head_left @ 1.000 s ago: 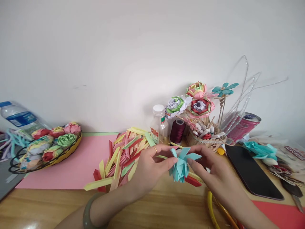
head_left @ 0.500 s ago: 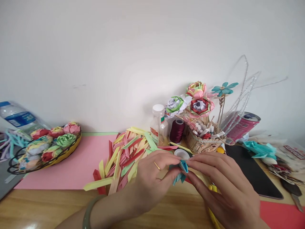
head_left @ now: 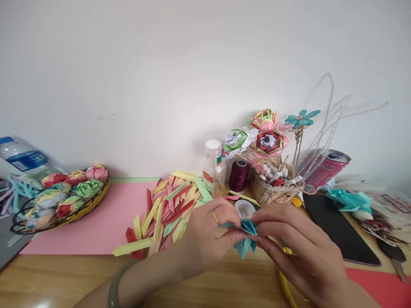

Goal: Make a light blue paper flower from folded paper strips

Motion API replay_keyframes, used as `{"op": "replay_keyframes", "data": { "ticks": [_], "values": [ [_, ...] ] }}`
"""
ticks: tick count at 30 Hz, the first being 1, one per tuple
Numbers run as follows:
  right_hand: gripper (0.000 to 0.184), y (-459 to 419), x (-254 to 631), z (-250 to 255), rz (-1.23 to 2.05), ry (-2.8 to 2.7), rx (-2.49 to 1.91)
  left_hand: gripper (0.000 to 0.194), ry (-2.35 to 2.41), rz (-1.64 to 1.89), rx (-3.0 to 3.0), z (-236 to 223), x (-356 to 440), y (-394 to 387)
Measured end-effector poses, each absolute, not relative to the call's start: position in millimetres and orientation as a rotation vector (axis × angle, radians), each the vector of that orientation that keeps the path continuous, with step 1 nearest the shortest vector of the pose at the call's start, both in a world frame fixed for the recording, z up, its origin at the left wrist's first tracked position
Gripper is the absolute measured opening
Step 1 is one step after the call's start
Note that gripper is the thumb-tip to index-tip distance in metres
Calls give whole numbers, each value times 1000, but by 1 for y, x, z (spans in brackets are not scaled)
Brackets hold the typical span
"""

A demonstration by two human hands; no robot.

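Note:
Both hands meet over the wooden table (head_left: 64, 282) around a teal folded paper flower (head_left: 245, 246). My left hand (head_left: 205, 237), with a ring and a green bangle on its wrist, pinches the flower from the left. From the right, my right hand (head_left: 295, 248) closes its fingers over the flower's top. Most of the flower is hidden between the fingers; only its lower folds show. A heap of folded paper strips (head_left: 167, 209) in yellow, red, pink and green lies just left of the hands.
A wire basket (head_left: 19, 224) of paper roses sits far left beside a water bottle (head_left: 22, 158). Behind the hands stand a small clear bottle (head_left: 213, 169), a maroon thread spool (head_left: 239, 175), a basket of paper flowers (head_left: 272, 192), a tilted can (head_left: 327, 169) and a black tablet (head_left: 337, 229).
The teal flower was open and upright between my fingertips; both hands have since closed over it and lowered it towards the table. My right hand moved left over the top.

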State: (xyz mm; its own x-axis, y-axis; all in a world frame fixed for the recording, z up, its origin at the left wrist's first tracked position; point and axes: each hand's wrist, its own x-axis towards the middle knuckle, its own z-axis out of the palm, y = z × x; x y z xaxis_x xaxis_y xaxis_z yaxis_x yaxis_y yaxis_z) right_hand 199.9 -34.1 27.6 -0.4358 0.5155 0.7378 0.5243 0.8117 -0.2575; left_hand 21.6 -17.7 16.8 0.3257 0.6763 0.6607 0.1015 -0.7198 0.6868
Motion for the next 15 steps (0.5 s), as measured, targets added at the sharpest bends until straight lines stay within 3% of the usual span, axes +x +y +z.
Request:
{"op": "replay_keyframes", "data": {
  "ticks": [6, 15],
  "values": [
    [9, -33, 203, 25, 615, -2095, -884, 15, 701, 795, 1534, 28, 18, -12],
    [16, -30, 200, 26, 1216, -1777, -1039, 12, 737, 750, 1396, 30, 18, -10]
  ]
}}
